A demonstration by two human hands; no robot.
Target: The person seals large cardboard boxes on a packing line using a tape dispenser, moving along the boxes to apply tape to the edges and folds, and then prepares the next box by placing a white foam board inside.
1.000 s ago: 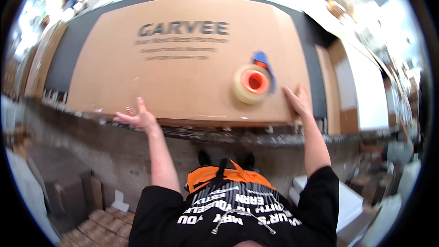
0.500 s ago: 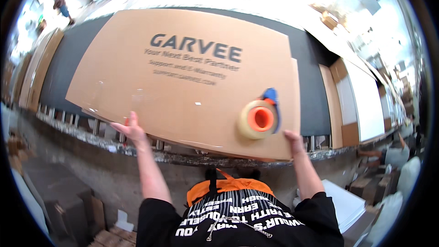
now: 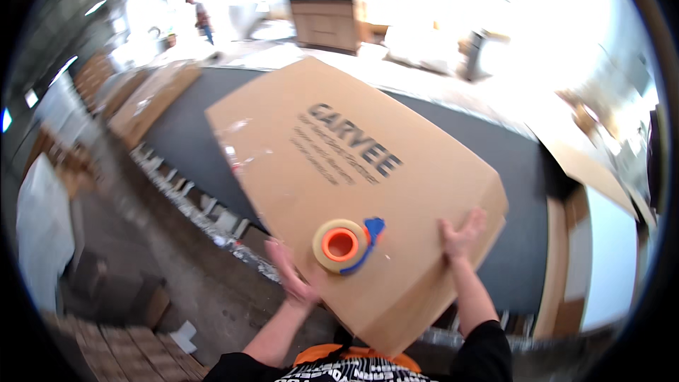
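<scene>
A: Where is the box (image 3: 361, 187), and how do its edges lie?

B: It lies aslant on the dark table (image 3: 520, 255). The left end points toward the far side, and the near corner juts past the table's near edge, close to the person's orange apron (image 3: 317, 352).

A: What room is there around it?

B: On the left, a wedge of table parts it from the cartons (image 3: 154, 102). On the right, a broad strip runs between it and the boards (image 3: 612, 255), and more table shows beyond the far long edge.

A: And the hands?

B: The left hand (image 3: 293, 276) is open, fingers stretched out, at the near left edge (how hard it presses, one cannot tell). The right hand (image 3: 463, 237) is spread wide on the top, by the right end. The tape gun (image 3: 353, 244) rests on the box, near the left hand.

A: What differs from half a second ago?

B: The box then lay more nearly along the table; it has since swung round. The left hand has come closer to the near corner, and the tape gun, then beside the right hand, is now nearer the left.
</scene>
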